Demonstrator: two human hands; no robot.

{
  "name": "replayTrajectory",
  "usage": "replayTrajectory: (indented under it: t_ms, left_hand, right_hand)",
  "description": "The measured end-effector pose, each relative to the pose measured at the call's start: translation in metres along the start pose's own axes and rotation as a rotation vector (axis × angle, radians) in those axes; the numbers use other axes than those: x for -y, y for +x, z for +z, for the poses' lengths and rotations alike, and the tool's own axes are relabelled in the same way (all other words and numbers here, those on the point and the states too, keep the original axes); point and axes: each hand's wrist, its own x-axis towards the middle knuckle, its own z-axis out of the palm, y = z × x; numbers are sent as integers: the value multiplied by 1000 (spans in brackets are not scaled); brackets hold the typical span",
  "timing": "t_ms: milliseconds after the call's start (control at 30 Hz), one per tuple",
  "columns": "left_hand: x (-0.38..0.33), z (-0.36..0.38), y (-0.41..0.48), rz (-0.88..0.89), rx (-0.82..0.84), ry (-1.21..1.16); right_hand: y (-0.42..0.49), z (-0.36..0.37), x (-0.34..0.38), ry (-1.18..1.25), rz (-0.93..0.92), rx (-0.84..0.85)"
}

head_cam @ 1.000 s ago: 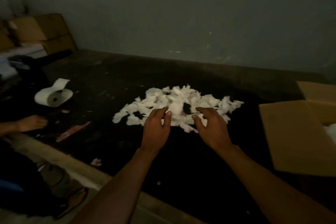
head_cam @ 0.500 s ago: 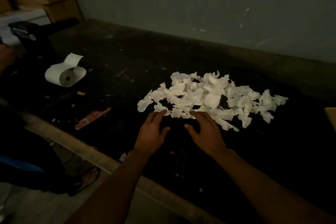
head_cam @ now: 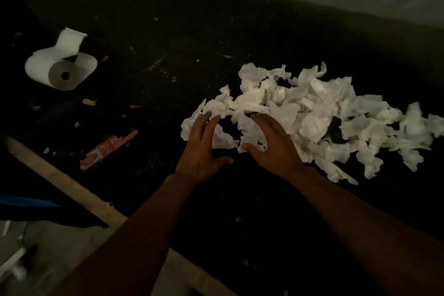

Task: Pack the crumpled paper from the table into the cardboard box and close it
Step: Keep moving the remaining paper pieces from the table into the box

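1. The paper (head_cam: 300, 113) lies in one loose white pile on the dark table (head_cam: 216, 31), a bit right of centre. The box isn't in shot, so no packing shows yet.
2. The left hand (head_cam: 201, 149) sits at the pile's near-left edge, fingers spread and slack, tips touching scraps, holding nothing. It looks like a wall for raking stuff inward.
3. The right hand (head_cam: 271, 146) arches over the near edge, thumb down among the paper. Honestly can't tell if it's pinched any or is just resting.
4. The hands are close together, probably for a two-handed scoop, since light scraps would spill from one hand.
5. The roll (head_cam: 60, 67) and red wrapper (head_cam: 108, 149) lie well off left, seemingly not part of the job.
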Motion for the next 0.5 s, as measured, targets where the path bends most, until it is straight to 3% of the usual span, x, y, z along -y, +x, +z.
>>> replayTrajectory:
  t_ms: [100, 200, 300, 500]
  left_hand:
    - [16, 4, 30, -38, 52, 180]
    - [32, 12, 60, -99, 229, 172]
    - [47, 24, 75, -28, 348, 170]
    - [60, 45, 75, 93, 176, 229]
  right_hand:
    - [20, 12, -14, -47, -32, -11]
    - [31, 25, -29, -33, 60, 23]
    - [32, 33, -40, 11, 105, 45]
    - [32, 36, -49, 93, 91, 65]
